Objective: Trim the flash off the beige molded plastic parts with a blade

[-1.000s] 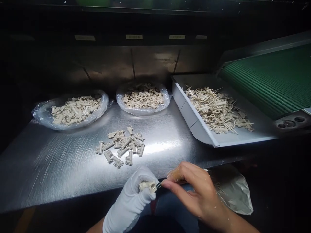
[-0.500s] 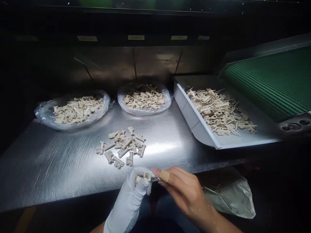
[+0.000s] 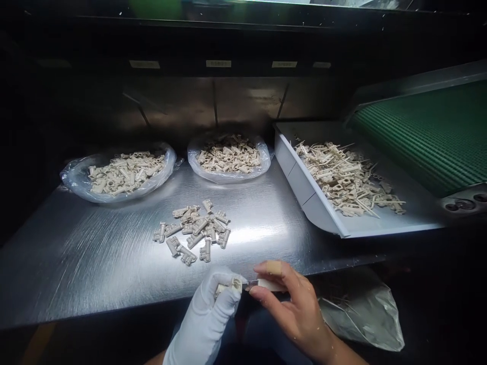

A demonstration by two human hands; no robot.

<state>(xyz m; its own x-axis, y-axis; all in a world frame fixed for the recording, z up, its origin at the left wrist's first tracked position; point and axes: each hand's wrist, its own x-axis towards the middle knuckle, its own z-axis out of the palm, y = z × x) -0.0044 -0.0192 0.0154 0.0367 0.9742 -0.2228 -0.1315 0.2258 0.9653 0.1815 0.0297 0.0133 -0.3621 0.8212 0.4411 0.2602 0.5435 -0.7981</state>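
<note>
Head view: the gloved left hand closed around a beige plastic fitting, steadying it over the steel table, while the bare right hand pinched a small blade against it.

Small beige moulded plastic part, partly hidden, round hollow end showing, small knife blade just beside it

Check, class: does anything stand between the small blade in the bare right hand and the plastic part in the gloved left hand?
Nothing visible does. The small blade in the right hand points straight at the beige plastic part, which the gloved left hand grips, with no gap showing between tip and part.
</note>
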